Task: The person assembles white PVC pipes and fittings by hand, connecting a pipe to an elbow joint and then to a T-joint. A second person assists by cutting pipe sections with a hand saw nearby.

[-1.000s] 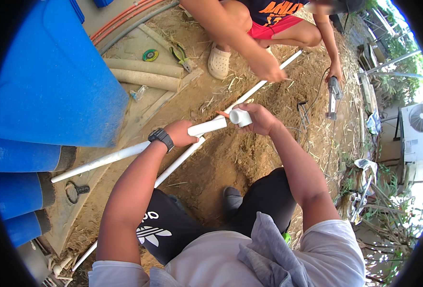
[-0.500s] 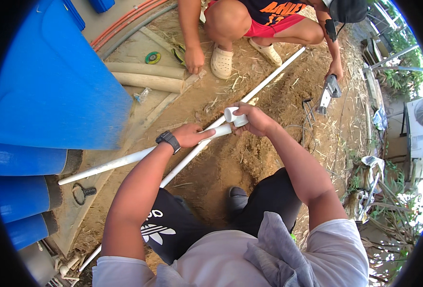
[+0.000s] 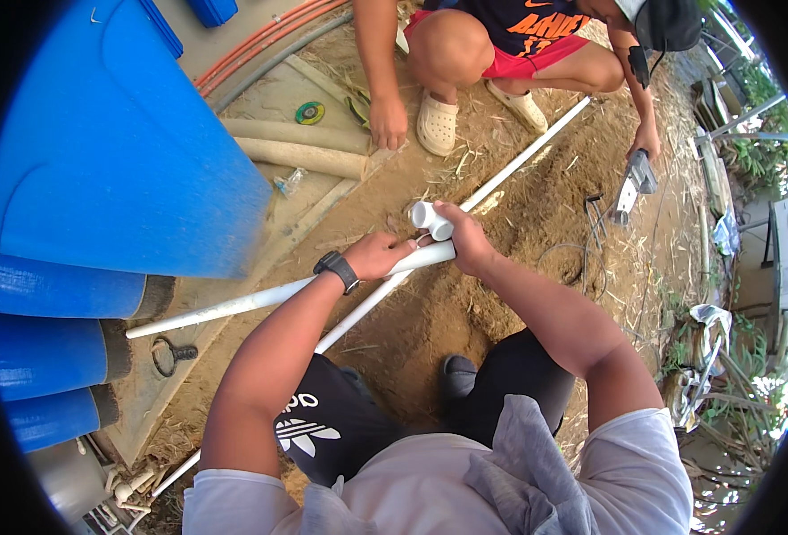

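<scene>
One white pipe [image 3: 278,295] sits in the curled fingers of my left hand [image 3: 376,256], gripped near its right end, while my right hand [image 3: 467,239] grasps a white fitting [image 3: 426,216] just above that end; whether the two touch, I cannot tell. Another pipe [image 3: 523,159] crosses beneath, over the dirt [image 3: 430,321]. Opposite me, a co-worker's hand [image 3: 646,143] holds a grey tool [image 3: 636,185].

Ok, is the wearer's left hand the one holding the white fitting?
No, the right hand holds the white fitting, while the left hand grips the white pipe.
</scene>
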Motion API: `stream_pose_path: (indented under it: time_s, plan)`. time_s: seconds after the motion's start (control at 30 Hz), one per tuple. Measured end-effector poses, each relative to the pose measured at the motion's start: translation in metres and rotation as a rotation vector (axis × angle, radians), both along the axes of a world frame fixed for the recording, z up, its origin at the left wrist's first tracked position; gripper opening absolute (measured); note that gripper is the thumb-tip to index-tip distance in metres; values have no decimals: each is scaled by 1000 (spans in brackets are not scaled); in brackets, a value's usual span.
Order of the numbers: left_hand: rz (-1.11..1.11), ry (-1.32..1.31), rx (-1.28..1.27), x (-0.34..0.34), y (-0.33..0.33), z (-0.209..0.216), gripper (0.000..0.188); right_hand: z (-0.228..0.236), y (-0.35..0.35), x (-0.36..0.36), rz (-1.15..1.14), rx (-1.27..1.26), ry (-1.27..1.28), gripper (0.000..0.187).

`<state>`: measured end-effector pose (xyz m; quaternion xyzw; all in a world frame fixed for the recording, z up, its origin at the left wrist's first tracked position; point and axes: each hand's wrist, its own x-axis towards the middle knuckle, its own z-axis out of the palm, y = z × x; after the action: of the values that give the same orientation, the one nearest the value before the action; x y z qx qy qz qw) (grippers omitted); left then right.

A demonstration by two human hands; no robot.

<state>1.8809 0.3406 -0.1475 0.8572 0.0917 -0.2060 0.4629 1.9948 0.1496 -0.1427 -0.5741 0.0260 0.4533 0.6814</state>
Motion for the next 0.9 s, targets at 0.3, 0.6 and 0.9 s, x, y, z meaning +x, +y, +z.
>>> stream_pose_path:
  time_s: [0.3,0.6,0.9]
  plan:
    - [94,39,-160,1,1,17,57,-4,13,-6,-154,6,-55,37]
    - [245,-605,-5,4,-10,25,37,12,14,-8,-143,36,127,43]
    - [-17,-686,349,10,-6,34,26,9,14,-9,-139,25,35,50]
